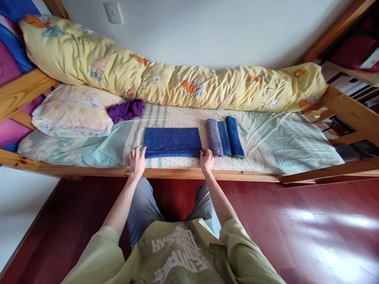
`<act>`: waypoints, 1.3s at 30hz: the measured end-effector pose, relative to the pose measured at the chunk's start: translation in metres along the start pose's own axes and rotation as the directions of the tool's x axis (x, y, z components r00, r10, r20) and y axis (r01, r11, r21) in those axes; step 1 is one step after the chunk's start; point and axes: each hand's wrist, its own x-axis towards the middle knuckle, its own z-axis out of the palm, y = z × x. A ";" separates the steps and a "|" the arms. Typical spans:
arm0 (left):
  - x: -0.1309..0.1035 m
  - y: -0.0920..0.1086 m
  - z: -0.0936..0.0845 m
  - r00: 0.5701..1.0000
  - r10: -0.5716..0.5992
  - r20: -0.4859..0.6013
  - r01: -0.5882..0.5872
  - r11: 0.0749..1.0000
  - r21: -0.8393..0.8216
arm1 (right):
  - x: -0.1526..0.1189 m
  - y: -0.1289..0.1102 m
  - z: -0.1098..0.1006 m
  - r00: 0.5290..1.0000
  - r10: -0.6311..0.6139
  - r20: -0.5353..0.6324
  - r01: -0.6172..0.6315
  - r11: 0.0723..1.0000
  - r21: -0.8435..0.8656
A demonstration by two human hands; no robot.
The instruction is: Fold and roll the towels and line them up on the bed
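Observation:
A dark blue towel [172, 139] with green edging lies spread as a flat rectangle on the bed, its near edge folded over in a narrow strip. My left hand [137, 160] pinches its near left corner between thumb and fingers. At the near right corner, my right hand [207, 159] pinches the towel in the same way. Just right of that hand lie three rolled towels side by side: a grey-purple roll [214, 137], a blue roll [224, 138] and a darker blue roll [235, 137].
A crumpled purple cloth [126, 110] lies beside a pale pillow [74, 110] on the left. Along the wall stretches a rolled yellow quilt [189, 86]. The wooden bed rail [242, 175] runs in front, with red floorboards [284, 225] below.

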 end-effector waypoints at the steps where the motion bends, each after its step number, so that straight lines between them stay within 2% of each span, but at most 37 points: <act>1: 0.001 0.009 0.000 0.992 0.112 0.056 -0.112 0.994 -0.007 | -0.001 0.000 -0.001 0.999 -0.034 0.001 0.034 0.999 0.005; 2: 0.002 0.019 0.002 0.964 0.234 0.130 -0.232 0.972 -0.031 | -0.002 -0.001 -0.002 0.997 -0.071 0.004 0.071 0.997 0.003; 4: 0.002 0.041 0.008 0.853 0.444 0.274 -0.434 0.895 -0.098 | -0.006 -0.005 -0.007 0.988 -0.153 0.006 0.153 0.988 -0.024; 5: 0.002 0.053 0.012 0.802 0.503 0.322 -0.492 0.862 -0.120 | -0.009 -0.008 -0.011 0.981 -0.193 0.002 0.193 0.980 -0.048; 6: 0.000 0.064 0.016 0.773 0.530 0.349 -0.522 0.844 -0.124 | -0.013 -0.013 -0.015 0.973 -0.231 -0.007 0.230 0.970 -0.079; 7: -0.002 0.075 0.020 0.767 0.532 0.357 -0.530 0.840 -0.114 | -0.019 -0.019 -0.018 0.963 -0.267 -0.014 0.264 0.958 -0.111; 9: -0.006 0.093 0.026 0.797 0.505 0.332 -0.507 0.858 -0.085 | -0.033 -0.034 -0.022 0.931 -0.365 0.011 0.362 0.920 -0.150; 10: -0.008 0.100 0.029 0.815 0.488 0.312 -0.490 0.868 -0.077 | -0.041 -0.042 -0.021 0.900 -0.432 0.061 0.436 0.888 -0.144; 12: -0.012 0.109 0.035 0.843 0.455 0.285 -0.454 0.888 -0.074 | -0.057 -0.059 -0.012 0.789 -0.573 0.222 0.600 0.797 -0.072; 14: -0.015 0.110 0.040 0.859 0.421 0.290 -0.418 0.905 -0.075 | -0.069 -0.072 0.002 0.660 -0.646 0.384 0.692 0.722 0.024; 15: -0.017 0.109 0.042 0.863 0.409 0.297 -0.405 0.911 -0.076 | -0.073 -0.076 0.009 0.620 -0.649 0.440 0.705 0.708 0.051; 17: -0.019 0.102 0.045 0.864 0.401 0.304 -0.397 0.914 -0.079 | -0.076 -0.077 0.022 0.593 -0.635 0.495 0.703 0.708 0.067; 21: -0.022 0.084 0.042 0.878 0.401 0.262 -0.395 0.915 -0.077 | -0.069 -0.058 0.026 0.605 -0.637 0.478 0.697 0.714 0.068; 27: -0.020 0.044 0.030 0.917 0.333 0.221 -0.322 0.943 -0.088 | -0.048 -0.020 0.003 0.698 -0.589 0.407 0.635 0.772 0.026; 32: -0.018 0.000 0.017 0.958 0.223 0.178 -0.209 0.973 -0.094 | -0.027 0.004 -0.016 0.739 -0.552 0.386 0.596 0.803 0.007; 36: -0.014 -0.031 0.007 0.950 0.245 0.191 -0.219 0.964 -0.150 | -0.006 0.026 -0.027 0.768 -0.510 0.387 0.546 0.838 0.021; 39: -0.011 -0.044 0.005 0.942 0.276 0.194 -0.233 0.948 -0.216 | 0.005 0.036 -0.030 0.757 -0.512 0.406 0.535 0.843 0.065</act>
